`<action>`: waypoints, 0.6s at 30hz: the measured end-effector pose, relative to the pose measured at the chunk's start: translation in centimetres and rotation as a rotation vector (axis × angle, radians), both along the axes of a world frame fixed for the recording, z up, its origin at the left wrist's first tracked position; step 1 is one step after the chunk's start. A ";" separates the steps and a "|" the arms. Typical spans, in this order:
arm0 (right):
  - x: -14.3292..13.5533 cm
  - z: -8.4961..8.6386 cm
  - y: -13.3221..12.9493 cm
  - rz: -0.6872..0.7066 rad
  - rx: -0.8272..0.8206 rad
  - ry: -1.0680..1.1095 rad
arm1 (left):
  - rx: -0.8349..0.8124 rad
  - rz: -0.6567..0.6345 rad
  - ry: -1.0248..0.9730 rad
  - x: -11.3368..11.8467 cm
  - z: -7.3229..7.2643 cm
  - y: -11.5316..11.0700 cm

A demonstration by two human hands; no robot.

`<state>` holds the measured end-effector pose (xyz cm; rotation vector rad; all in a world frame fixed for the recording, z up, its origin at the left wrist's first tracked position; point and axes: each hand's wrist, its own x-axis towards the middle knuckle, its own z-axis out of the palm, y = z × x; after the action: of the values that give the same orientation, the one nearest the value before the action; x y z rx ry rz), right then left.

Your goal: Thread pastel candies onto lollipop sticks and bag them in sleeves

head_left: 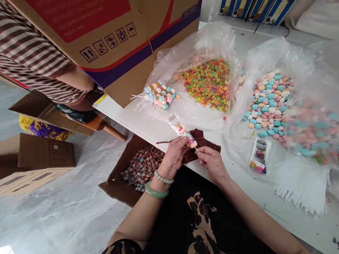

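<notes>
My left hand (pixel 174 155) pinches a candy skewer in a clear printed sleeve (pixel 182 131) that points up and away from me. At the skewer's lower end my right hand (pixel 212 162) grips the thin white stick. Both hands hover over the white table's (pixel 146 122) near edge, above a dark brown cloth (pixel 200 140). A pile of bare candy skewers (pixel 160 94) lies on plastic farther back.
An open bag of small coloured ring candies (pixel 209 82) and a bag of pastel disc candies (pixel 271 101) sit on the table. White sticks (pixel 301 186) and printed sleeves (pixel 259 156) lie right. A box of wrapped skewers (pixel 143 167) stands on the floor. Another person's striped sleeve (pixel 23 47) and a big carton (pixel 124 37) are at upper left.
</notes>
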<state>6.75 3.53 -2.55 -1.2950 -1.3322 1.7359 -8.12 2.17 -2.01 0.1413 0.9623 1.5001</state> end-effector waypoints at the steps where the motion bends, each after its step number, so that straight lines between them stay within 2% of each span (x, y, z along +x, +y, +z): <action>1: -0.1 0.0 0.0 -0.019 -0.066 0.044 | -0.006 -0.010 -0.005 -0.1 -0.1 0.0; 3: 0.0 0.2 0.0 -0.035 -0.122 0.080 | -0.010 -0.015 -0.010 -0.7 -0.1 0.1; 8: 0.2 0.6 -0.1 -0.025 -0.142 0.075 | -0.009 0.049 -0.037 -2.1 0.4 0.4; 13: 0.1 0.1 0.0 0.002 -0.049 0.039 | 0.075 0.036 0.006 -0.4 0.8 0.1; 18: -0.2 -0.3 -0.3 0.017 0.093 -0.011 | 0.049 0.033 0.020 1.2 0.7 0.1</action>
<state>6.56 3.19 -2.89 -1.2464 -1.4170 1.6599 -6.95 2.23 -1.27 0.1769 0.9474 1.5557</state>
